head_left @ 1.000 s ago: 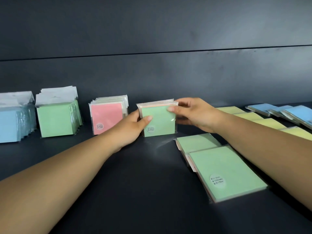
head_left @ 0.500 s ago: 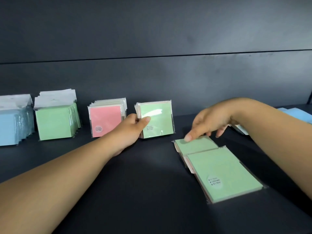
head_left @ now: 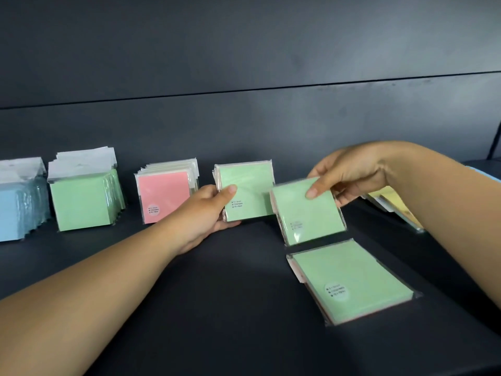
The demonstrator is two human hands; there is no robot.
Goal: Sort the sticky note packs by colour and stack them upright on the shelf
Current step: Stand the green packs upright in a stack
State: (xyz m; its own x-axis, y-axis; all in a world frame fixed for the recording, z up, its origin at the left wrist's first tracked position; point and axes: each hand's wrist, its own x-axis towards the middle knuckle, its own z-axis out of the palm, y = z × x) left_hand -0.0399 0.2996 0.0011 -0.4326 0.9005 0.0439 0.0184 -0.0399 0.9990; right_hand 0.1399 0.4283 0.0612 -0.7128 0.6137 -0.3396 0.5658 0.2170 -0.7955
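My left hand (head_left: 208, 213) grips the left edge of a small upright stack of green packs (head_left: 250, 194) on the dark shelf (head_left: 217, 308), thumb on its front. My right hand (head_left: 349, 173) pinches the top of another green pack (head_left: 309, 213), lifted off the shelf and tilted, just right of the upright stack. One more green pack (head_left: 352, 280) lies flat in front. Upright rows stand to the left: pink (head_left: 165, 195), green (head_left: 84, 202) and blue (head_left: 19, 210).
Yellow packs (head_left: 398, 204) lie flat at the right, partly hidden behind my right forearm. A dark back wall (head_left: 244, 126) rises behind the shelf. Bare shelf surface lies in front between my arms.
My right hand let go of the upright stack, reached down to the flat green packs and has picked the farther one up. My left hand stayed on the upright stack.
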